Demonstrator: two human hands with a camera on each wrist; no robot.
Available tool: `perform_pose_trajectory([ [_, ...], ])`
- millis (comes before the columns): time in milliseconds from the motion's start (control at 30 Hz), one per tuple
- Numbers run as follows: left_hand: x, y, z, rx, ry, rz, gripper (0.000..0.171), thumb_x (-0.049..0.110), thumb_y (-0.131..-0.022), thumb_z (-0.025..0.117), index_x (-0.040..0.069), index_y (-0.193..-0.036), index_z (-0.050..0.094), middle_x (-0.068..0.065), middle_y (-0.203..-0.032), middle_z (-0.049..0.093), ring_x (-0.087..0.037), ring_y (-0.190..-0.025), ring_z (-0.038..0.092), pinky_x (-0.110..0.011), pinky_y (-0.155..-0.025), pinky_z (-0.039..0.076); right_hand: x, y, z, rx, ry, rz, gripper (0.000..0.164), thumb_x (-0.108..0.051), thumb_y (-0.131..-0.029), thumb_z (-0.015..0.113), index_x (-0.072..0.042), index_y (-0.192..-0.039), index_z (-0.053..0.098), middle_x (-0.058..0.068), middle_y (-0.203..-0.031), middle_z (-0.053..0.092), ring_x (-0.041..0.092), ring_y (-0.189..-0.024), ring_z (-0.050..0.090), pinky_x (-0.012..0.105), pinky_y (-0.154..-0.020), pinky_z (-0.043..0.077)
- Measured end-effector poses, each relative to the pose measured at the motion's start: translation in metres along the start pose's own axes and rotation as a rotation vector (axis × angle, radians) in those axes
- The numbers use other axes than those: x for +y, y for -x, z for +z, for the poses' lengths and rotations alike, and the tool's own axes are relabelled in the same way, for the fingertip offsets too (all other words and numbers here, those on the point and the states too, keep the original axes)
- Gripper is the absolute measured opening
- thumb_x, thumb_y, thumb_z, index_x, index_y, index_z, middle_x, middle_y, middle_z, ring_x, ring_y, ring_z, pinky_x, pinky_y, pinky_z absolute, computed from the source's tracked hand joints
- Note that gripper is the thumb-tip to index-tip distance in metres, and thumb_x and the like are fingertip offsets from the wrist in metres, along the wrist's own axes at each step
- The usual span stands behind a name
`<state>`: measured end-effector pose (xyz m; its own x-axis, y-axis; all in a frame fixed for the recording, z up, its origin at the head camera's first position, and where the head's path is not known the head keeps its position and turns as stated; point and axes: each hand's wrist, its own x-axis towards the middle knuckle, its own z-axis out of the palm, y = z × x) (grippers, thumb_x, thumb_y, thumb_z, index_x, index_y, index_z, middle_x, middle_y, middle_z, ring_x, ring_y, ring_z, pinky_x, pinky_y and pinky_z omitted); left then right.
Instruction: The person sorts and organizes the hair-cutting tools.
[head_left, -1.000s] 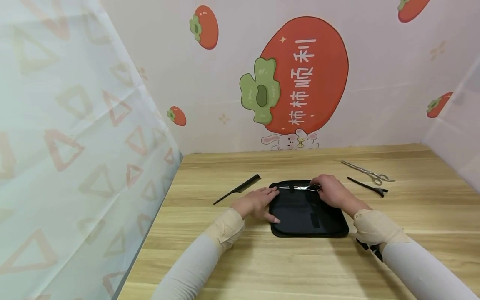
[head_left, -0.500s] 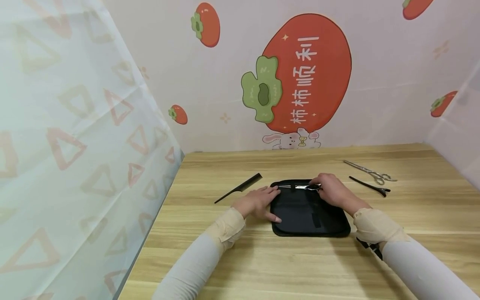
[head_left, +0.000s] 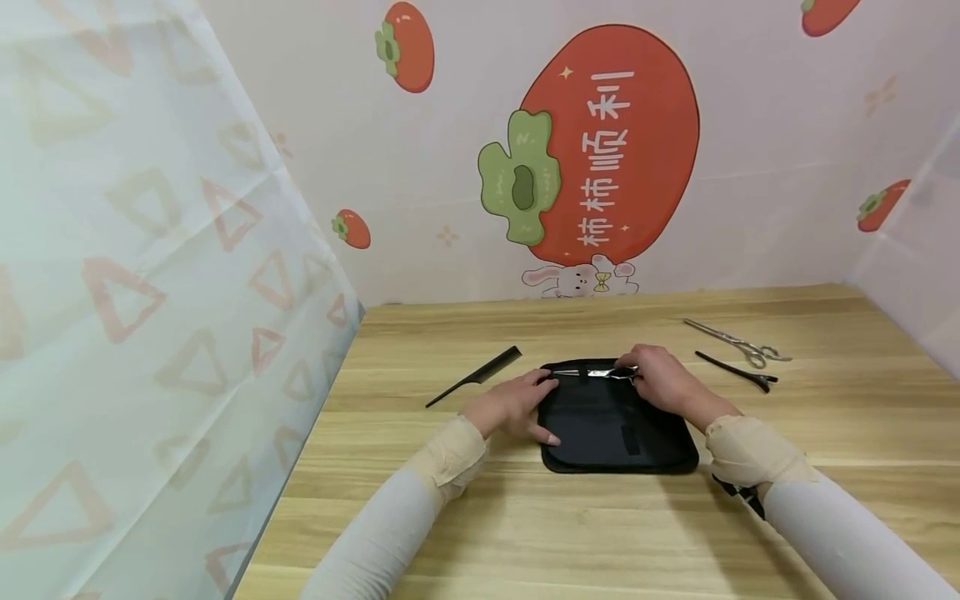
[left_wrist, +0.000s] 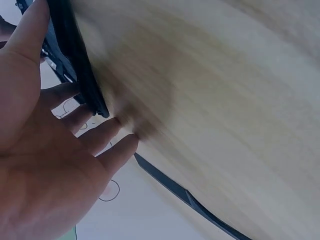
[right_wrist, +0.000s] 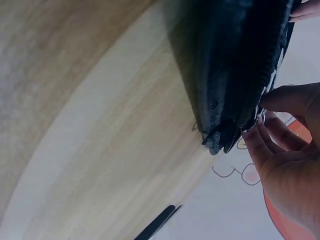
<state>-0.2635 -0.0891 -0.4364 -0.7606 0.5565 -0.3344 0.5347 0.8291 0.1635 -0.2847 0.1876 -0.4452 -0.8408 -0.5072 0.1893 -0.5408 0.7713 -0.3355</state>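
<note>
A black zip case lies on the table in the head view. Along its far edge a pair of silver scissors passes under a small black strap, blades pointing left. My right hand pinches the scissors at the handle end, which its fingers partly hide. My left hand rests on the case's left edge, fingers spread, the fingertips near the blade tips. In the left wrist view its palm shows with the fingers extended against the case's rim. The right wrist view shows thumb and fingers together at the case's corner.
A black tail comb lies left of the case. To its right are a black hair clip and a second pair of silver scissors. Printed cloth walls stand behind and beside the wooden table.
The scissors have slid slightly left under the strap, with my right hand moving along. My left hand stays at the case's edge, its fingertips shifting a little.
</note>
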Motion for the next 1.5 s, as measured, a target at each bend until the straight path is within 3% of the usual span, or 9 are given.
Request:
perform_pose_trajectory([
  [167, -0.0019, 0.0003, 0.002, 0.024, 0.01, 0.005, 0.104, 0.064, -0.084, 0.074, 0.019, -0.164, 0.026, -0.005, -0.171, 0.015, -0.022, -0.153, 0.027, -0.036, -0.119, 0.033, 0.0017, 0.0002, -0.0014, -0.023, -0.008, -0.014, 0.037, 0.018, -0.083, 0.057, 0.004, -0.113, 0.074, 0.019, -0.104, 0.07, 0.039, -0.099, 0.067, 0.054, -0.084, 0.055],
  [467, -0.0027, 0.0006, 0.0077, 0.04, 0.041, 0.009, 0.104, 0.062, -0.084, 0.076, 0.017, -0.164, 0.025, -0.004, -0.172, 0.012, -0.022, -0.156, 0.018, -0.037, -0.123, 0.026, 0.0016, -0.003, -0.0023, -0.093, -0.002, -0.043, 0.035, 0.016, -0.084, 0.06, 0.005, -0.116, 0.072, 0.019, -0.108, 0.071, 0.041, -0.105, 0.066, 0.057, -0.09, 0.053],
  [1100, -0.003, 0.0022, 0.0073, 0.038, 0.047, 0.013, 0.103, 0.061, -0.085, 0.076, 0.017, -0.164, 0.025, -0.004, -0.172, 0.012, -0.026, -0.156, 0.019, -0.038, -0.123, 0.025, 0.0028, -0.0055, 0.0016, -0.097, -0.061, -0.052, 0.032, 0.011, -0.087, 0.066, 0.005, -0.118, 0.068, 0.016, -0.102, 0.066, 0.036, -0.096, 0.065, 0.053, -0.082, 0.054],
  [1500, -0.0039, 0.0017, 0.0076, 0.034, 0.047, 0.027, 0.103, 0.061, -0.087, 0.073, 0.018, -0.165, 0.023, -0.003, -0.172, 0.01, -0.025, -0.157, 0.016, -0.038, -0.124, 0.024, 0.0051, -0.007, 0.0014, -0.114, -0.058, -0.045, 0.032, 0.01, -0.088, 0.063, 0.008, -0.12, 0.066, 0.018, -0.105, 0.065, 0.036, -0.098, 0.064, 0.054, -0.084, 0.053],
])
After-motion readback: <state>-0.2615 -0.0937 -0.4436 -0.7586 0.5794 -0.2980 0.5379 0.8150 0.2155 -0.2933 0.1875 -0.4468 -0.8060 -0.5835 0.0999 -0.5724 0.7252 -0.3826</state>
